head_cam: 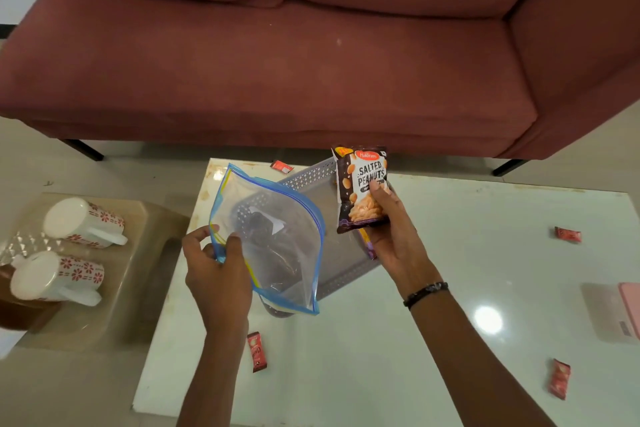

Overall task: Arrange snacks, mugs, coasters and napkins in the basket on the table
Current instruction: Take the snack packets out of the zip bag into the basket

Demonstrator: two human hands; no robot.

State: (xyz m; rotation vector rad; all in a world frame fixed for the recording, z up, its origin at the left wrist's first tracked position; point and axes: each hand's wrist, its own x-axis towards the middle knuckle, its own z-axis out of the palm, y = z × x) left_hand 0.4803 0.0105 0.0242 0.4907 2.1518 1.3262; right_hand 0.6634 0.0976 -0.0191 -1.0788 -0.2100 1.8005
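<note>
Fingers of the left hand [216, 272] pinch the near edge of a clear zip bag [273, 243] with blue trim, held open over the grey perforated basket [311, 180] at the centre of the frame. At the far left, two white mugs [83, 222] with red flower prints lie on their sides on a beige stool [138, 253] beside the white table [450, 253]. Something dark shows through the bag, though whether it lies in the bag or in the basket cannot be told. Just right of the bag, the right hand [391, 229] grips a packet of salted peanuts [362, 187] upright above the basket's right side, thumb across its front. Small red sachets [257, 352] lie scattered on the table: one at lower centre, one behind the basket, two toward the right edge. A red sofa [311, 62] fills the upper frame.
</note>
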